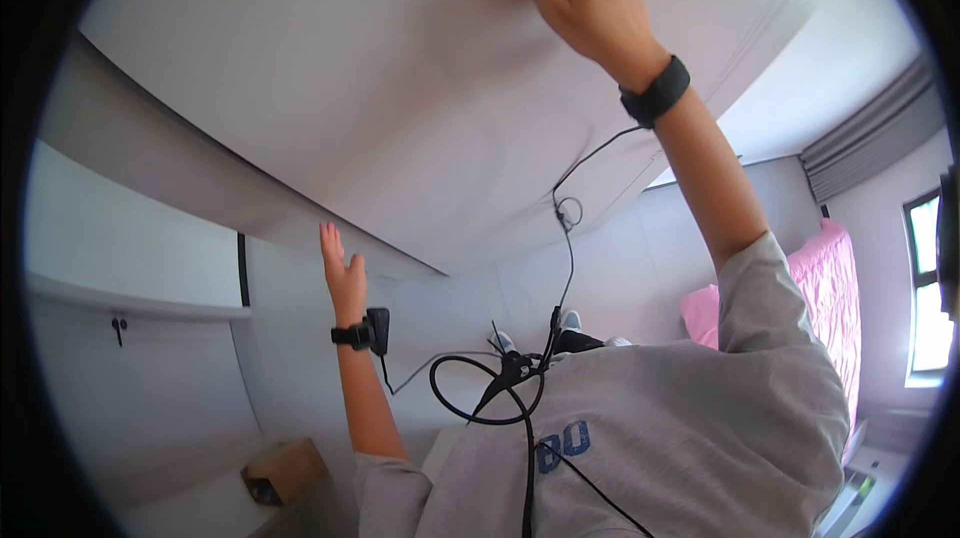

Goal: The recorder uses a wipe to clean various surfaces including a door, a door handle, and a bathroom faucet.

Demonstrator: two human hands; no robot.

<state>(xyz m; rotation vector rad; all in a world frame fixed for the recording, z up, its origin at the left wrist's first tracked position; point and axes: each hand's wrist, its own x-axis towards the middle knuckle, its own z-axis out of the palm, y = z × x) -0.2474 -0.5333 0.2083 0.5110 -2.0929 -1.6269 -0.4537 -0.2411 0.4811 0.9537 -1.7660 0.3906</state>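
My right hand (592,1) is at the top of the view, with its fingers apart and cut off by the picture's edge. It lies at or just over a large pale panel (420,110), possibly a cabinet door; whether the palm presses on it cannot be told. Lower down on the left, my left hand (345,275) is raised with its thumb out and nothing in it. It appears in front of the strip beside the panel's dark edge (262,170); contact is unclear. Black bands (656,91) circle both wrists, and a black box-shaped device (379,331) sits at the left one.
Black cables (487,418) loop before my grey shirt (675,418) and run towards both wrists. A cardboard box (289,470) stands at lower left, below a pale shelf (150,301). Pink bedding (829,290), a grey curtain (874,132) and a window (926,290) are at right.
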